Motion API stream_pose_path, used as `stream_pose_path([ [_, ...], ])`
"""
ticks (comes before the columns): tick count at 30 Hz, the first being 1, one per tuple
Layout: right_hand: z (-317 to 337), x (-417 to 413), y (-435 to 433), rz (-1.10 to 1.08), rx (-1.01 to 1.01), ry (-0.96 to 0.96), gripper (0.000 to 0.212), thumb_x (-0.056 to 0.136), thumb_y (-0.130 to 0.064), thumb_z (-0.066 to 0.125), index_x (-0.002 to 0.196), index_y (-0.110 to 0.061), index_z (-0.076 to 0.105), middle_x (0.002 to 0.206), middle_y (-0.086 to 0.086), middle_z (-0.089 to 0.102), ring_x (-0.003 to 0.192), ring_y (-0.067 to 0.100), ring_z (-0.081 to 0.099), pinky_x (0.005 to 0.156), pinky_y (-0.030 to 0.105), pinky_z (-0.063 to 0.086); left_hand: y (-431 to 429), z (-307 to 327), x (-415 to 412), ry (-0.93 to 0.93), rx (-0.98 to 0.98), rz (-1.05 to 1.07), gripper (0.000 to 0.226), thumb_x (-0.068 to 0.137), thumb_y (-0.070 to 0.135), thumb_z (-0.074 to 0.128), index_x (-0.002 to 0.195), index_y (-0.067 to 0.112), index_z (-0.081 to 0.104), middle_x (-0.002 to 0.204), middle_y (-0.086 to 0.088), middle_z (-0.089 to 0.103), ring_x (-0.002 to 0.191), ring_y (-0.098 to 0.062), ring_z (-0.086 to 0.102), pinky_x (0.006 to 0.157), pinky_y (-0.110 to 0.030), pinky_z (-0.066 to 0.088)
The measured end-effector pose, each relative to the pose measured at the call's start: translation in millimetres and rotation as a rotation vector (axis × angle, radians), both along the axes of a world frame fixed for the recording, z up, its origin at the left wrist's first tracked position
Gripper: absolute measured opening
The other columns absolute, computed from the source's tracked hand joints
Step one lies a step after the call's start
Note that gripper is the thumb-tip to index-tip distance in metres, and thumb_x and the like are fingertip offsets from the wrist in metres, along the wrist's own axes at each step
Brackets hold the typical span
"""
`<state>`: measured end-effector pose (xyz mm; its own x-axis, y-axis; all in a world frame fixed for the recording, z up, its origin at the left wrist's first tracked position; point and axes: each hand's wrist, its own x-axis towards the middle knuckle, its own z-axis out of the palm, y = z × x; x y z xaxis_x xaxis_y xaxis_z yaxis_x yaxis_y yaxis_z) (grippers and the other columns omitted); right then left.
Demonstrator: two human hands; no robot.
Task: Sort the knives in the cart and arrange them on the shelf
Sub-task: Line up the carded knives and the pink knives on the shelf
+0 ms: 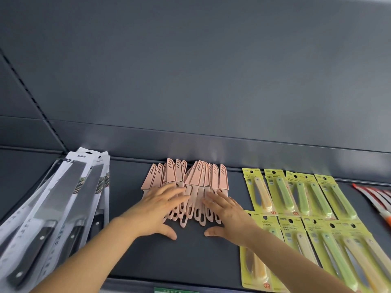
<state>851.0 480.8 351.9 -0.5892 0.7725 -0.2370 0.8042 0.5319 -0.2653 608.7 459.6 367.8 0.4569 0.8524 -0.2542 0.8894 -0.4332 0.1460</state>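
Pink plastic knives, each in a slotted sheath, lie fanned in an overlapping row at the middle of the dark shelf, tips toward the back wall. In the head view the left hand and right hand lie flat across the handles, fingers straight, grasping nothing. The knives look light, stiff and slick — prone to sliding over one another — so pressing the row together at the looped handles seems safest.

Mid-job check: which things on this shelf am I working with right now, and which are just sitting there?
In hand: pink sheathed knives, left hand and right hand flat on them, shelf.
Lying by: boxed black-handled knives, yellow-carded fruit knives, red items far right, green label on the shelf edge.
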Motion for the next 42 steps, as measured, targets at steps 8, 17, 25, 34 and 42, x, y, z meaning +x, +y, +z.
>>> stream_pose_path([
  [8, -3.8, -10.2, 3.6, -0.086, -0.059, 0.120, 0.075, 0.088, -0.042, 0.059, 0.149, -0.029, 0.018, 0.157, -0.014, 0.002, 0.145, 0.015, 0.006, 0.117, 0.030, 0.016, 3.6, -2.2, 5.9, -0.064, 0.073, 0.011, 0.070, 0.087, 0.045, 0.057, 0.146, 0.038, 0.021, 0.156, 0.011, 0.007, 0.143, -0.012, -0.001, 0.115, -0.032, 0.003],
  [17, -3.9, -16.9, 4.1, -0.116, -0.052, 0.096, 0.079, 0.087, -0.045, 0.059, 0.149, -0.031, 0.014, 0.157, -0.010, 0.003, 0.145, 0.018, 0.005, 0.119, 0.035, 0.014, 3.6, -10.2, 15.5, -0.157, 0.106, 0.046, 0.061, 0.087, 0.044, 0.057, 0.142, 0.029, 0.035, 0.151, 0.011, 0.023, 0.138, -0.012, 0.020, 0.112, -0.028, 0.018],
  [25, 5.3, -33.7, 1.6, 0.039, -0.005, 0.026, 0.088, 0.081, -0.056, 0.060, 0.149, -0.036, 0.007, 0.158, -0.009, -0.005, 0.145, 0.018, -0.013, 0.118, 0.041, -0.003, -1.4, -16.8, -14.2, -0.245, 0.085, 0.141, 0.079, 0.070, 0.054, 0.071, 0.139, 0.035, 0.037, 0.148, 0.017, 0.019, 0.140, -0.004, 0.007, 0.115, -0.030, 0.015],
  [34, -1.4, -72.8, -0.4, -0.017, 0.110, 0.104, 0.081, 0.078, -0.063, 0.058, 0.143, -0.021, 0.034, 0.152, -0.004, 0.026, 0.144, 0.016, 0.010, 0.119, 0.039, 0.006, -4.8, -12.1, -16.2, -0.238, 0.077, 0.171, 0.072, 0.083, 0.037, 0.066, 0.144, 0.031, 0.030, 0.152, 0.014, 0.014, 0.141, -0.007, 0.010, 0.114, -0.028, 0.017],
  [42, -0.8, -83.6, -4.9, 0.029, -0.002, 0.149, 0.085, 0.082, -0.048, 0.063, 0.149, -0.020, 0.019, 0.156, -0.003, 0.022, 0.145, 0.015, 0.009, 0.119, 0.042, 0.003, -1.2, -4.6, -22.1, -0.456, -0.114, 0.354, 0.075, 0.076, 0.017, 0.075, 0.140, 0.031, 0.039, 0.148, 0.021, 0.019, 0.134, -0.003, 0.027, 0.108, -0.020, 0.026],
])
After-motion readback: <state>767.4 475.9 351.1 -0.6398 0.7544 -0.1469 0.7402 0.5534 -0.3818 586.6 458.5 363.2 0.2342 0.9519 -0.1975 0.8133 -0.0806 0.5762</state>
